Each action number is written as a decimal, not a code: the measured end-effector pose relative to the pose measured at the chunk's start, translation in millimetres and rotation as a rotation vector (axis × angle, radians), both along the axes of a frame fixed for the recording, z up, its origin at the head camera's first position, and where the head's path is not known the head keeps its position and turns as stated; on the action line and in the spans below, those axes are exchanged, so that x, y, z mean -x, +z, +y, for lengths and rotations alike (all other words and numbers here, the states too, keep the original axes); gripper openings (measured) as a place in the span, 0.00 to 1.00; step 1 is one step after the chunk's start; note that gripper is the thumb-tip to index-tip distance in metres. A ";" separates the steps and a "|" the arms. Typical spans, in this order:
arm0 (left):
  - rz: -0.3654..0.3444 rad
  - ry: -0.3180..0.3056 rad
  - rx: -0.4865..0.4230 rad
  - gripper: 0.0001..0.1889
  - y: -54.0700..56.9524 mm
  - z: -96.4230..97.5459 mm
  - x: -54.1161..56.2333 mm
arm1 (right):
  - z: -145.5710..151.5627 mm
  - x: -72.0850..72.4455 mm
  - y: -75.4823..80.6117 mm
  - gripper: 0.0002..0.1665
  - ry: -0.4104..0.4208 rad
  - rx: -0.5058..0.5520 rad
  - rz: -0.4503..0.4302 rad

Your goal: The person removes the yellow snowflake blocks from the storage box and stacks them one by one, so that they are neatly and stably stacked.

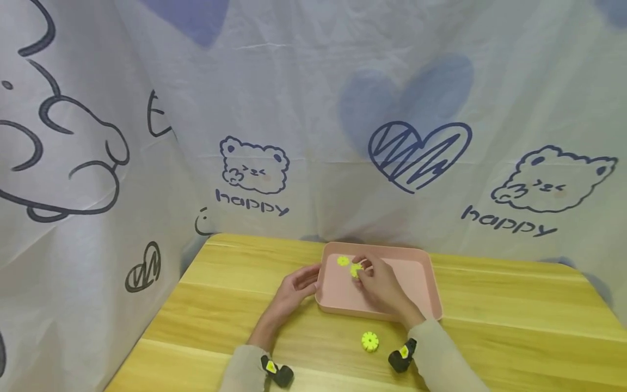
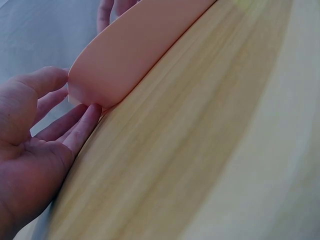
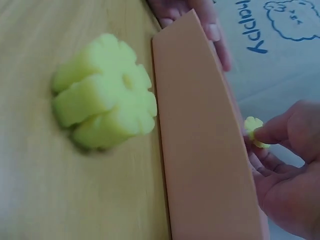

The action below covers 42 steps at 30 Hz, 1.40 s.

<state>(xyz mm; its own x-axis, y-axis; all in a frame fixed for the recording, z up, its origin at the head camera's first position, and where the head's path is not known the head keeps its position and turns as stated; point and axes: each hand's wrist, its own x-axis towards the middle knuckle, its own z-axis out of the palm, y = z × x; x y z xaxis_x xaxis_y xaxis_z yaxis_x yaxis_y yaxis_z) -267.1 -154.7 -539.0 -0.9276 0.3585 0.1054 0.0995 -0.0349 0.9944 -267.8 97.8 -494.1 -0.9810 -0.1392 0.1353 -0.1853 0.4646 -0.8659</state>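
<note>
A shallow pink tray (image 1: 338,311) stands on the table. My left hand (image 1: 294,291) holds its left side, the thumb at the rim and the other fingers low against the wall (image 2: 102,75). Over the tray's left half, my right hand (image 1: 379,280) pinches a small yellow flower-shaped piece (image 1: 355,270) between thumb and fingers, partly covering it. Another yellow flower-shaped piece (image 1: 343,261) lies in the tray, just left of it. A thick yellow notched piece (image 3: 105,92) with a small central hole sits on the table in front of the tray.
The wooden table (image 1: 196,321) ends at the back against a hanging white cloth (image 1: 303,81) printed with hearts and bears. The same cloth hangs along the left side. Each wrist wears a small black camera (image 1: 403,356).
</note>
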 end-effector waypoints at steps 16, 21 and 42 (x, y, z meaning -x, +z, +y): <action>-0.034 0.010 -0.012 0.27 -1.9 -0.3 -2.7 | 30.3 -45.2 15.7 0.14 -0.023 0.179 0.038; -0.042 0.025 -0.021 0.27 -1.3 -1.2 -3.3 | 33.7 -54.9 17.9 0.14 -0.029 0.193 0.050; -0.031 0.004 -0.021 0.27 2.4 2.5 -3.7 | 42.8 -86.0 21.5 0.25 -0.002 0.179 0.124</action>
<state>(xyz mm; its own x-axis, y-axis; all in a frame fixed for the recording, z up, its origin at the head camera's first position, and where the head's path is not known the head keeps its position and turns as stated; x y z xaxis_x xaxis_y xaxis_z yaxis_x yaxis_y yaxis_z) -263.4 -152.3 -536.6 -0.9319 0.3530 0.0837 0.0686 -0.0551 0.9961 -181.8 140.7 -472.6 -0.9556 -0.0998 0.2772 -0.2946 0.3055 -0.9055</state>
